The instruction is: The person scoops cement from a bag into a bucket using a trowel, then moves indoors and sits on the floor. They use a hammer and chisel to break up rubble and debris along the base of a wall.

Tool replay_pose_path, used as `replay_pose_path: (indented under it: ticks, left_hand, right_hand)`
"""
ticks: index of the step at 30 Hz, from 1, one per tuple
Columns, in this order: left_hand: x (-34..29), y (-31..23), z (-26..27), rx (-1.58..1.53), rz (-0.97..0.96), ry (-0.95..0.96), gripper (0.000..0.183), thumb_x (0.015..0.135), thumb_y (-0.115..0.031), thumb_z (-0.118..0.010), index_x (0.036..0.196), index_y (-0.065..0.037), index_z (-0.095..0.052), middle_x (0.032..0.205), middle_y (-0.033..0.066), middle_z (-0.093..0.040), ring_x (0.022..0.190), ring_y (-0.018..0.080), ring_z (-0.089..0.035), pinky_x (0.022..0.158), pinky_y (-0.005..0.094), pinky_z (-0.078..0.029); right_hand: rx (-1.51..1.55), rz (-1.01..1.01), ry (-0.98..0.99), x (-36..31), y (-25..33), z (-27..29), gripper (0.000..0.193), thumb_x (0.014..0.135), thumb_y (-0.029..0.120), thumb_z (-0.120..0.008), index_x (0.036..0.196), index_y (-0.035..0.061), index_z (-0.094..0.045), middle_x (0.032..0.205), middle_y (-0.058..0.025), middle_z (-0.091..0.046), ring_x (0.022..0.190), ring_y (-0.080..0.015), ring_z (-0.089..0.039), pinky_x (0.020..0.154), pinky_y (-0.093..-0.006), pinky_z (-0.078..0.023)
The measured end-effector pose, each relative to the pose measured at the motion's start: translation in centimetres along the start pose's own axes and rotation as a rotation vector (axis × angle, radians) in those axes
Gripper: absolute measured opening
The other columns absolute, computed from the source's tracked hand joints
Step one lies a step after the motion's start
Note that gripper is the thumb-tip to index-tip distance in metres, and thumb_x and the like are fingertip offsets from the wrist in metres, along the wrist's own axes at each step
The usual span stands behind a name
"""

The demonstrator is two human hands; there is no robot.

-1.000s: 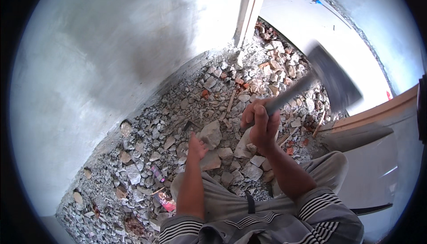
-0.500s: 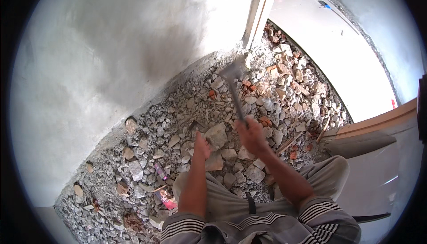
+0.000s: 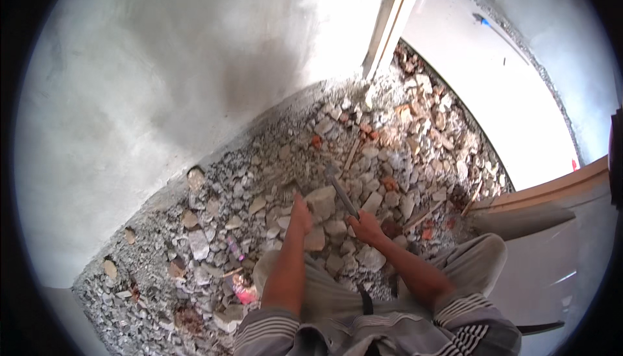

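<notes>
In my right hand point(image 3: 366, 227) is a hammer point(image 3: 344, 196), gripped by its dark straight handle and slanting up and left. Its head, small and hard to make out, is close to the rubble just beyond a large pale stone point(image 3: 321, 204). My left hand point(image 3: 299, 218) is closed beside that stone's left side, thumb side up. A dark edge shows just past its fingertips; I cannot tell what it belongs to. A flat brownish stone point(image 3: 315, 239) lies between my hands, nearer to me.
Broken stones and brick bits point(image 3: 415, 142) cover the ground. A plastered wall point(image 3: 162, 83) rises at left; a wooden door frame point(image 3: 389, 25) borders a pale floor point(image 3: 480, 90). A purple tube point(image 3: 235, 248) and a red wrapper point(image 3: 244, 291) lie left of my knees.
The hammer has come down and toward me, its head now nearer the large stone. My right hand has lowered slightly; my left hand stays by the stone. The view has shifted a little.
</notes>
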State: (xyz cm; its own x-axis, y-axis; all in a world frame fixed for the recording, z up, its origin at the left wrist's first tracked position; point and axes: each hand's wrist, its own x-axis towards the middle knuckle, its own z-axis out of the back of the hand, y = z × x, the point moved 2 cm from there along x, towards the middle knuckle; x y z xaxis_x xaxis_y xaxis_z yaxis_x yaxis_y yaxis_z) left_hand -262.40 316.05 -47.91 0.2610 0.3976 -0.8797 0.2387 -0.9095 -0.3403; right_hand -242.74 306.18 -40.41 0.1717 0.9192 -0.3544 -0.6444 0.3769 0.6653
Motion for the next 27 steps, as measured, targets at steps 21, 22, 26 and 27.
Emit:
replay_pose_path:
  ticks: [21, 22, 26, 27]
  left_hand:
    - [2.5, 1.5, 1.3, -0.019, -0.085, -0.073, 0.109, 0.08, -0.082, -0.03, 0.149, 0.0, -0.01, 0.15, 0.0131, -0.024, 0.126, 0.0238, -0.034, 0.108, 0.0403, -0.022]
    - [2.7, 1.2, 1.3, -0.007, -0.07, -0.091, 0.109, 0.081, -0.082, -0.03, 0.149, 0.0, -0.011, 0.147, 0.012, -0.03, 0.119, 0.0224, -0.04, 0.105, 0.0388, -0.027]
    - [2.9, 1.2, 1.1, 0.012, -0.073, -0.048, 0.104, 0.082, -0.081, -0.03, 0.149, -0.004, -0.006, 0.141, 0.009, -0.024, 0.112, 0.0207, -0.028, 0.101, 0.0375, -0.024]
    - [2.8, 1.2, 1.1, -0.008, -0.035, 0.005, 0.102, 0.083, -0.079, -0.029, 0.15, -0.009, 0.001, 0.149, 0.0104, -0.008, 0.129, 0.0242, -0.014, 0.109, 0.0394, -0.014]
  right_hand:
    - [0.516, -0.574, 0.313, -2.0, -1.5, -6.6, 0.028, 0.087, 0.028, -0.059, 0.072, 0.0039, -0.057, 0.059, -0.0056, -0.051, 0.047, -0.0167, -0.049, 0.044, -0.033, -0.039]
    - [0.48, -0.561, 0.319, -1.7, -2.1, -6.4, 0.029, 0.086, 0.028, -0.061, 0.075, 0.0015, -0.058, 0.062, -0.0061, -0.054, 0.052, -0.0149, -0.051, 0.047, -0.031, -0.04]
    - [0.82, -0.454, 0.266, -1.7, 2.7, -1.5, 0.03, 0.086, 0.026, -0.063, 0.067, 0.006, -0.05, 0.05, -0.0033, -0.045, 0.039, -0.0146, -0.045, 0.037, -0.0319, -0.034]
    - [0.774, -0.232, 0.284, -1.1, 5.0, 1.3, 0.028, 0.086, 0.024, -0.062, 0.069, 0.0059, -0.049, 0.051, -0.0025, -0.046, 0.039, -0.0132, -0.045, 0.037, -0.0298, -0.034]
